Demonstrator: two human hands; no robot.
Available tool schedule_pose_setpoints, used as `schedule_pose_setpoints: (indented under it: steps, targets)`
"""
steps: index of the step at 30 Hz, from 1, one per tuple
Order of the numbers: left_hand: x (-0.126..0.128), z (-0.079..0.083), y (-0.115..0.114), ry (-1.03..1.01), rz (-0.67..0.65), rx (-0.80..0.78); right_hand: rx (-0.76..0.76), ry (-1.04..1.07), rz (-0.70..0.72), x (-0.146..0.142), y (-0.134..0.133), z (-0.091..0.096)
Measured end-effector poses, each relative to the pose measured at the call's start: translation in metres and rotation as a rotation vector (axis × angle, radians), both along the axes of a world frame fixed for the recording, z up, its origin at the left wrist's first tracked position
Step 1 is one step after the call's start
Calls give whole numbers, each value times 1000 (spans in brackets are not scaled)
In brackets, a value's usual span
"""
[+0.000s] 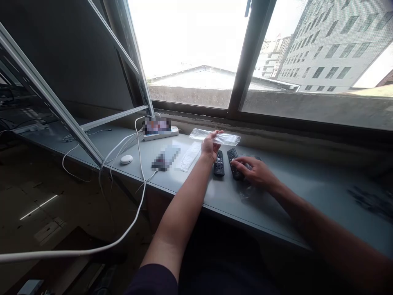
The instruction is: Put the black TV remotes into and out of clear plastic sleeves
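My left hand (211,144) is closed on a long clear plastic bag (229,139), held up above the desk near the window. Below that hand a black remote control (219,166) lies on the desk, buttons up. My right hand (254,170) has its thumb and fingers closed at the side of a second black remote control (233,157). Under and beside the right hand lies crumpled clear plastic (245,191). Another dark object shows just behind the right hand, mostly hidden. More clear plastic bags (189,157) lie flat to the left of my left forearm.
A blurred-out phone-like device (166,159) with a cable lies on the grey desk (196,196). Farther left are a white round puck (126,159), a white power strip (161,134) and loose white cables (143,164). A metal frame (58,104) slants across the left side.
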State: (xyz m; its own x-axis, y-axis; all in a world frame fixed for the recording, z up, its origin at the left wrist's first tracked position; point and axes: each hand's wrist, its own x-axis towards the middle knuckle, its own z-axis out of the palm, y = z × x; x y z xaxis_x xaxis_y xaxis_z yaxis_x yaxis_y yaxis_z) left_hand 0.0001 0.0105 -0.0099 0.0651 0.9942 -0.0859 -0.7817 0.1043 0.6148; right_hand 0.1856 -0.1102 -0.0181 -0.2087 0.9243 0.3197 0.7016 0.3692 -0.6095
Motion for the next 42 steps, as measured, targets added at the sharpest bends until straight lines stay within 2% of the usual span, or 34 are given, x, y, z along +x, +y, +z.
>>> schedule_pose_setpoints:
  steps: [5, 10, 13, 18, 25, 28, 33, 42]
  targets:
    - [0, 3, -2, 20, 3, -21, -129, 344, -83, 3, -1, 7]
    - [-1, 4, -2, 3, 13, -26, -310, 901, -23, 4, 4, 9]
    - [-1, 3, -2, -10, 16, -21, -341, 1068, 0, 5, 4, 13]
    - [-2, 0, 0, -11, 4, 5, -361, 1183, -15, 9, 5, 18]
    - [-2, 2, -1, -6, 11, -9, -597, 1400, 35, 16, 6, 22]
    - [-2, 3, -2, -9, 19, -24, -650, 1390, 102, 14, 1, 26]
    - [-2, 2, -2, -10, 15, -21, -645, 1329, 176, 12, -2, 29]
    - [-1, 0, 1, -21, 10, -17, -656, 1362, 139, 11, -1, 29]
